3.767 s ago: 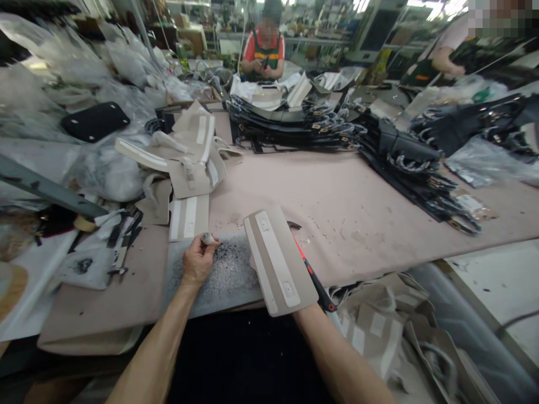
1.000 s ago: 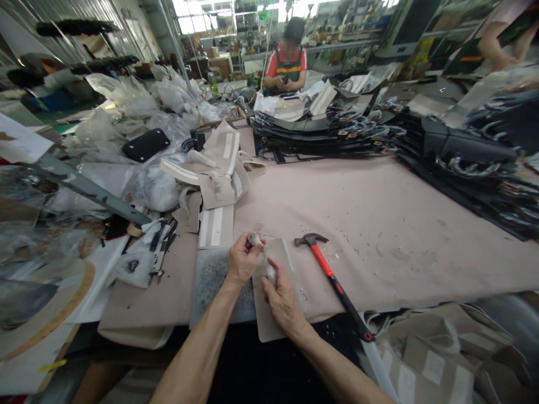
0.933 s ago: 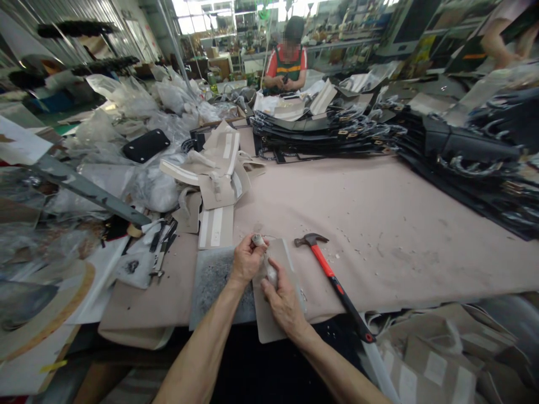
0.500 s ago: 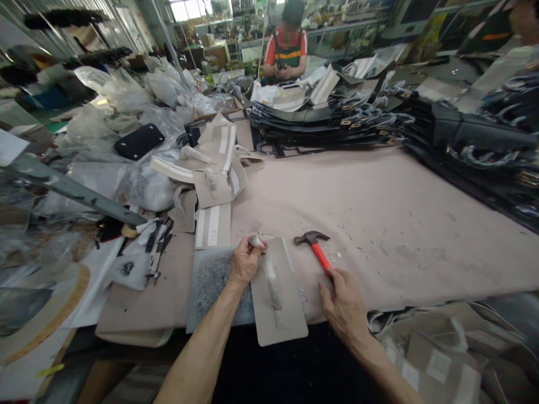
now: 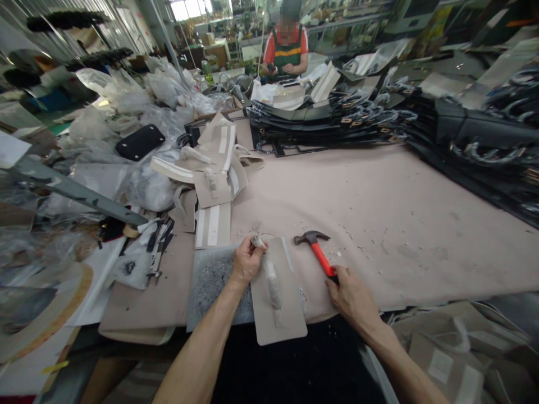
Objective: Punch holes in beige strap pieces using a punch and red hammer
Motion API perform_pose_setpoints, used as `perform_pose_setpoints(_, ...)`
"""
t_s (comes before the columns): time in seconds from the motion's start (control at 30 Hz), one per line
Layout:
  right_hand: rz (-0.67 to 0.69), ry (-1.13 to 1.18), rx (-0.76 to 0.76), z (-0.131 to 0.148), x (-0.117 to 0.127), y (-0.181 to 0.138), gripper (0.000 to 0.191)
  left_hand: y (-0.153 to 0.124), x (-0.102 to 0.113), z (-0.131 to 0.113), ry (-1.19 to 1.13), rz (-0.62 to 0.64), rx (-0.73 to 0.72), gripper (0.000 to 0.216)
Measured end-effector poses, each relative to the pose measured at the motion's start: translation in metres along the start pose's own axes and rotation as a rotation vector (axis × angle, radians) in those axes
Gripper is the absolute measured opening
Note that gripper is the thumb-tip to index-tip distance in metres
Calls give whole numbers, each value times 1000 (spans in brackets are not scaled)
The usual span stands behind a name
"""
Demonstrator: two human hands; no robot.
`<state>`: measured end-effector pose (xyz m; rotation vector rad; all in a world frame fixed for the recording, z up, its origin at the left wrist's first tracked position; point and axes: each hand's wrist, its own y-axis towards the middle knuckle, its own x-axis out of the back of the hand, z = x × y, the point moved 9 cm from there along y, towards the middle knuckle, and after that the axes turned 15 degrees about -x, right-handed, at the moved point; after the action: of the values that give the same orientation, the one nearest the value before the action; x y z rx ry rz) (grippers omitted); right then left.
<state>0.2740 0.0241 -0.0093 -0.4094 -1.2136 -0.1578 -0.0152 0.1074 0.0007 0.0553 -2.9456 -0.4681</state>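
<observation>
My left hand (image 5: 245,262) is closed around a small metal punch (image 5: 256,242), its tip standing on the top edge of a beige bag panel (image 5: 278,303). The panel lies flat at the table's near edge, with a beige handle strip (image 5: 273,283) along its middle. It partly rests on a grey, pitted cutting pad (image 5: 210,283). My right hand (image 5: 351,296) wraps around the handle of a red-handled claw hammer (image 5: 316,250), which lies on the pink table cover (image 5: 379,207) to the right of the panel.
Beige panels with white strips (image 5: 210,168) are piled at the left, beside clear plastic bags (image 5: 126,106). Stacks of black bag parts (image 5: 337,126) line the far and right sides. A person in a red and green top (image 5: 287,47) sits at the far end. More beige pieces (image 5: 455,353) lie below right.
My right hand left the beige panel, moved right and closed on the hammer's handle. The left hand keeps the punch on the panel's top edge.
</observation>
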Motion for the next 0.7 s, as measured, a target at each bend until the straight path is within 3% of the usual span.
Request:
perform_pose_setpoints(0.1, 203, 193, -80, -3, -6, 2, 17, 0, -1, -6, 65, 31, -33, 17)
perform_pose_setpoints(0.23, 748, 844, -330, 5, -38, -19, 21, 0, -6, -18, 161, 111, -95, 11)
perform_pose_setpoints(0.3, 882, 1046, -444, 12, -43, -31, 25, 0, -9, -23, 184, 149, -128, 10)
perform_pose_setpoints(0.33, 877, 1065, -457, 15, -40, -33, 26, 0, -10, -25, 190, 166, -142, 11)
perform_pose_setpoints(0.4, 743, 978, -387, 21, -18, -28, 27, 0, -12, -26, 195, 192, -161, 11)
perform_pose_setpoints(0.53, 288, 618, 62, 61, 65, -19, 33, 1, -12, -26, 168, 189, -165, 10)
perform_pose_setpoints(0.6, 122, 420, 254, 84, 95, -26, 33, 1, -11, -25, 155, 191, -168, 10)
perform_pose_setpoints(0.7, 65, 135, 393, 109, 102, -35, 28, 1, -11, -26, 167, 205, -172, 10)
